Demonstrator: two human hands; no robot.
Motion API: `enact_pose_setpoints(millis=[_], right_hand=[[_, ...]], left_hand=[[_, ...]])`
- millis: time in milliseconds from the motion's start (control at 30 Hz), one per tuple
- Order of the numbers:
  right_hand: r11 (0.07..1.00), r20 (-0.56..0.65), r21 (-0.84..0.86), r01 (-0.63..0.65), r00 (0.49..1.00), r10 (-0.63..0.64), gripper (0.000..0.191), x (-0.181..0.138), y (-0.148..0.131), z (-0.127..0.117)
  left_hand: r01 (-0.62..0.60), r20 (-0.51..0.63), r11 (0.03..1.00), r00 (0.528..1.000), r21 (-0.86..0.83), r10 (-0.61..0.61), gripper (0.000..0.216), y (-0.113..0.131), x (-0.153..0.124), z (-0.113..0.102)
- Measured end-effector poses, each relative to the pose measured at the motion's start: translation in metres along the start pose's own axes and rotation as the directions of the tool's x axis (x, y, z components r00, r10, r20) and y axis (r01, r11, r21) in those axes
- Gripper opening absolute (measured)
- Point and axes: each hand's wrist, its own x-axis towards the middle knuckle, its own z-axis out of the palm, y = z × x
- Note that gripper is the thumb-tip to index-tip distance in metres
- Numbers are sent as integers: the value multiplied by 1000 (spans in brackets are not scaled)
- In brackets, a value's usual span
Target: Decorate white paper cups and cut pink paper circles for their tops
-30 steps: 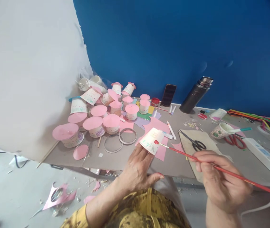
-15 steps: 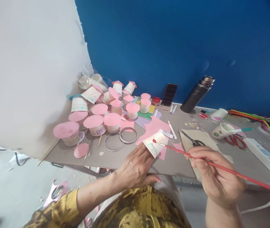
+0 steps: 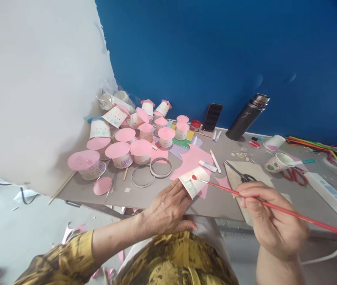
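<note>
My left hand [image 3: 167,208] has its fingers pushed inside a small white paper cup [image 3: 194,180] and holds it tilted over the table's front edge. My right hand [image 3: 271,221] pinches a long red paintbrush [image 3: 275,208]; its red-tipped bristles touch the side of the cup. The cup shows green markings and red dabs. A pink paper sheet [image 3: 190,159] lies under the cup.
Several paper cups with pink lids [image 3: 127,140] crowd the table's left. Two metal rings [image 3: 150,172], scissors [image 3: 241,174], a red paint pot [image 3: 195,125], a phone [image 3: 212,117], a dark flask [image 3: 247,116] and coloured sticks [image 3: 319,146] lie on the grey table [image 3: 144,198].
The cup has turned in my left hand to lie more on its side, and the brush tip stays against it. My right hand has shifted slightly left.
</note>
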Motion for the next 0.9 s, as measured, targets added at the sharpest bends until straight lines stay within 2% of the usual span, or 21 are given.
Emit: enact_pose_setpoints(millis=[267,433,600,733,900], right_hand=[[1000,-12,-17,23,1000,-23,17,-5,-1,-5],[999,67,8,-49,997,49,14,-6,2,-5],[1000,-49,-6,22,999,-22,15,-6,-2,-8],[999,-50,-5,40,998,-40,16,-7,-4,-10],[1000,74,8,-15,997,14,17,-9,2,-10]], left_hand=[[18,10,1000,1000,-22,-18,93,1,-1,0],[31,16,998,999,-61,-30,93,2,0,-3],[54,29,993,998,-105,-51,95,3,1,-6],[77,34,985,997,-153,-72,99,4,2,-8],[97,47,971,995,-219,-89,103,6,2,-10]])
